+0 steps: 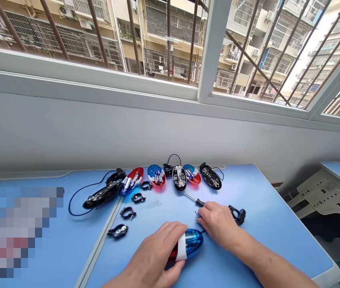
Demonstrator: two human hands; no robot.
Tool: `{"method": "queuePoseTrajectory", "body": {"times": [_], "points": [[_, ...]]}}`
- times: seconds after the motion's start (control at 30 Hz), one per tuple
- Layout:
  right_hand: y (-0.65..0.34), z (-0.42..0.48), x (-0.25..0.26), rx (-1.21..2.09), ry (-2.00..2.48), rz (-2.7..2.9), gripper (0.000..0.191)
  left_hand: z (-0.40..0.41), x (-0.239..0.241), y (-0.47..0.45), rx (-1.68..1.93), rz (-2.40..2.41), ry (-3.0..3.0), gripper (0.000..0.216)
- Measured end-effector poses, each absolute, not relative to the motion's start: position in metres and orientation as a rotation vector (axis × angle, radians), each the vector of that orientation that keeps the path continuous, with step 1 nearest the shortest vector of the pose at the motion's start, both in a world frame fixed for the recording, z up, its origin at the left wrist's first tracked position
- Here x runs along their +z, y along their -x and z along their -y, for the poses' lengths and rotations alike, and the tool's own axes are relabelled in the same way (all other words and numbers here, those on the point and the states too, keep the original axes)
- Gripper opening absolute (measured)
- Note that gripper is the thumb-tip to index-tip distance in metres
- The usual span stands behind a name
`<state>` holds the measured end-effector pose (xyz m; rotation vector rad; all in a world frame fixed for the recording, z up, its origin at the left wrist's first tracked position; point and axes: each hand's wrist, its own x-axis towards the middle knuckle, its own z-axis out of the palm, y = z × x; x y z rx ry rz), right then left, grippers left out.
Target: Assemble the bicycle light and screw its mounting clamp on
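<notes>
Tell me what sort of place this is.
Probably an assembly bench in an upper-floor room: blue desks under a barred window facing apartment blocks, with opened red-and-blue lights and black clamps laid out.

Legible text, labels, brands, numbers: none. White band (181, 247) on the red-and-blue oval lamp (194, 242) held in the left hand (154, 258): no print can be made out. Blurred patch (16, 232) on the worktop (271, 228): unreadable.

Open worktop (280, 228) far right. Blocked behind by lamps (179, 178), left by clips (128, 213), just right by bracket (238, 215).
</notes>
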<state>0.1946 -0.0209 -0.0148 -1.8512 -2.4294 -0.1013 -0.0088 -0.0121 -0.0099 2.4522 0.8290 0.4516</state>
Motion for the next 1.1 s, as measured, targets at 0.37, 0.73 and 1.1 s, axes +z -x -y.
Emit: {"method": "queuePoseTrajectory", "body": {"times": [0.37,0.73,1.1], "points": [[-0.196,0.019,-0.032,-0.178,1.765,2.437,0.017,0.012,-0.015,0.009,0.510,-0.795,-2.475,0.033],[-0.204,0.025,-0.008,0.781,1.446,1.873,0.015,0.002,-0.006,0.019,0.421,-0.896,-2.477,0.032],[-0.204,0.024,-0.006,1.227,1.343,1.492,0.017,-0.010,-0.013,0.026,0.401,-0.880,-2.370,0.040]]}}
